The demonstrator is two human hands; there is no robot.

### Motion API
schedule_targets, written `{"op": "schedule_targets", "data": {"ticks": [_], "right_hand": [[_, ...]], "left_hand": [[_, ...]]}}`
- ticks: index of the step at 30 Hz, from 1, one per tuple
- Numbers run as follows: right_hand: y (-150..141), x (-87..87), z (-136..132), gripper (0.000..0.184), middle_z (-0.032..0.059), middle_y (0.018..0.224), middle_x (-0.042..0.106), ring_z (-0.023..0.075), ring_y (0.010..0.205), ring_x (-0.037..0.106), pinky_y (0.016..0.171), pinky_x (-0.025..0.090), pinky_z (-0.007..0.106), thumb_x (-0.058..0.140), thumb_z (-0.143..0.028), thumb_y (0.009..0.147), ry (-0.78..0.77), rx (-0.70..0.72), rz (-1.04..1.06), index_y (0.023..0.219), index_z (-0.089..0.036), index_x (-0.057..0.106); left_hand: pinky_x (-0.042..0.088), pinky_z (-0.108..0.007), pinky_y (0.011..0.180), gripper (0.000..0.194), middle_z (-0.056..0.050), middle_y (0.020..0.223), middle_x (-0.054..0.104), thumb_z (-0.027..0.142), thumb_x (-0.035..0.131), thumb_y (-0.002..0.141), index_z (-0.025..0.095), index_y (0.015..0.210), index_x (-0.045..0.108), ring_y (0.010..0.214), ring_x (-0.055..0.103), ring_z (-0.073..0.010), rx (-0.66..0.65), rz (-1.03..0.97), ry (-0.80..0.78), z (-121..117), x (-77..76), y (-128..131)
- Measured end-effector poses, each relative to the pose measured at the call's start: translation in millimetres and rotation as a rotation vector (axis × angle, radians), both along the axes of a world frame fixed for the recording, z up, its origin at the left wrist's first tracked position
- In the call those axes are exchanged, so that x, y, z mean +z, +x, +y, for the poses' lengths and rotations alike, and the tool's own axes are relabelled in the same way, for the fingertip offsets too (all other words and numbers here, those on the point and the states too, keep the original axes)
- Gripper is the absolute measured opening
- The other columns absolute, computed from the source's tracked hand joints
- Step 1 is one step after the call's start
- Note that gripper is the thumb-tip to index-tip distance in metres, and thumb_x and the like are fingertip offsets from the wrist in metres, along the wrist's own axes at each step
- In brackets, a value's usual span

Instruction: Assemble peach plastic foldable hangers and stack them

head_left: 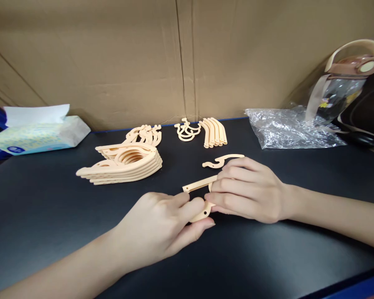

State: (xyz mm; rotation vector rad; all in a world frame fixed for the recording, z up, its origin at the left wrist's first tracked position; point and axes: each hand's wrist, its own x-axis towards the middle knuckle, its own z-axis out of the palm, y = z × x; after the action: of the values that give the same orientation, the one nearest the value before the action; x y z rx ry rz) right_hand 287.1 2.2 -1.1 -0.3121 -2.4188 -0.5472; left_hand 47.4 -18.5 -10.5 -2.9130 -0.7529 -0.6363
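Observation:
My left hand [165, 222] pinches a cream plastic hanger piece [205, 213] with a small dark hole at its end. My right hand [249, 191] is closed over the other end of that piece and over a slotted hanger arm [199, 184] that juts out to the left. How the parts join is hidden under the right fingers. Just beyond those knuckles lies a loose curved hook piece [218, 162]. To the left rests a stack of folded hangers [124, 168] in the same cream plastic.
Along the back are more curved pieces [146, 135], several hooks [187, 129] and a row of hanger arms [214, 132]. A tissue pack [40, 133] stands at left. At right are a crinkled clear bag [286, 128] and a bottle [343, 91]. Cardboard [112, 62] walls the back.

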Motion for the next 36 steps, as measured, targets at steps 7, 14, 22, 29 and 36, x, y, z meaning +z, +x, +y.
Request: {"op": "schedule_targets", "data": {"ticks": [7, 14, 22, 29, 36], "right_hand": [[1.6, 1.6, -1.0, 0.017, 0.0009, 0.082, 0.075, 0.0157, 0.078, 0.062, 0.087, 0.049, 0.031, 0.061, -0.02, 0.096, 0.057, -0.017, -0.027, 0.085, -0.016, 0.072], [0.4, 1.7, -1.2, 0.016, 0.0002, 0.08, 0.075, 0.0151, 0.076, 0.061, 0.085, 0.048, 0.032, 0.063, -0.023, 0.096, 0.05, -0.021, 0.012, 0.084, -0.016, 0.072], [3.2, 0.9, 6.9, 0.026, -0.0004, 0.076, 0.072, 0.0136, 0.077, 0.061, 0.084, 0.047, 0.031, 0.054, -0.025, 0.101, -0.048, -0.035, -0.003, 0.084, -0.017, 0.071], [2.3, -1.2, 7.9, 0.035, 0.0031, 0.081, 0.066, 0.0171, 0.073, 0.053, 0.07, 0.042, 0.032, 0.053, -0.044, 0.1, -0.084, -0.025, -0.158, 0.082, -0.018, 0.067], [2.1, 0.2, 3.0, 0.031, 0.0015, 0.083, 0.06, 0.0131, 0.068, 0.051, 0.058, 0.043, 0.026, 0.043, -0.026, 0.104, -0.176, -0.079, -0.24, 0.082, -0.017, 0.064]], "left_hand": [[0.027, -0.03, 0.044, 0.027, 0.008, 0.063, 0.045, 0.035, 0.03, 0.109, 0.025, 0.088, 0.044, 0.043, 0.044, -0.0126, -0.013, -0.002, -0.02, 0.3, 1.4, -0.9], [0.027, -0.029, 0.045, 0.027, 0.008, 0.062, 0.044, 0.031, 0.031, 0.108, 0.025, 0.084, 0.042, 0.044, 0.044, -0.0123, -0.01, -0.021, -0.043, -0.2, 0.8, -0.9], [0.025, -0.025, 0.042, 0.016, 0.012, 0.053, 0.036, 0.028, 0.044, 0.099, 0.023, 0.084, 0.041, 0.037, 0.036, -0.0087, 0.121, -0.108, -0.015, -0.5, -0.3, -0.1], [0.026, -0.025, 0.042, 0.013, 0.011, 0.056, 0.041, 0.025, 0.041, 0.097, 0.024, 0.085, 0.039, 0.039, 0.04, -0.0101, 0.106, -0.059, -0.01, 0.3, 0.1, 0.1], [0.028, -0.026, 0.047, 0.013, 0.008, 0.061, 0.047, 0.02, 0.038, 0.096, 0.024, 0.084, 0.037, 0.046, 0.047, -0.0121, 0.134, -0.013, 0.014, -0.6, 1.9, 2.2]]}}
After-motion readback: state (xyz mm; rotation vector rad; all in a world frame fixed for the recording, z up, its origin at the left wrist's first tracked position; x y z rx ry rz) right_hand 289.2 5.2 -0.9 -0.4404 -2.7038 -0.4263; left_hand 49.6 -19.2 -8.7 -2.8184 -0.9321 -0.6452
